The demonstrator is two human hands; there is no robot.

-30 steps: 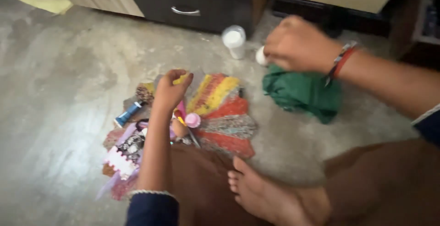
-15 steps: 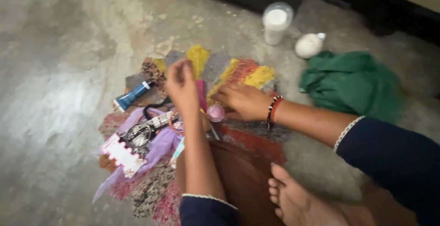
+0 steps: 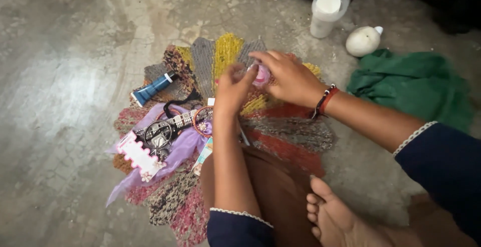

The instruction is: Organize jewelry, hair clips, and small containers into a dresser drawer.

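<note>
A person seated on a concrete floor (image 3: 65, 76) brings both hands together over a multicoloured woven mat (image 3: 295, 132), working at a small pink round item (image 3: 261, 75), perhaps a little pot or cap. The right hand (image 3: 285, 76) cups it from above with fingers closed around it; the left hand (image 3: 231, 89) meets it from the side, fingers pinched narrow against its edge. The pink item is lifted just above the mat's yellow and grey segments, near its middle. Judging by the grip, the handling looks under way rather than finished: the piece is still held between both hands, and whether it is open or closed cannot be told, as the fingers hide most of it. What shows is glossy, pale pink and rounded. On the mat's left side lie a blue tube (image 3: 152, 88), bangles (image 3: 200, 124) and a lilac ribbon (image 3: 170, 157). Beyond the mat stand a white lidded jar (image 3: 326, 11) and a small white bottle (image 3: 363, 40), beside a crumpled green cloth (image 3: 416, 86).
</note>
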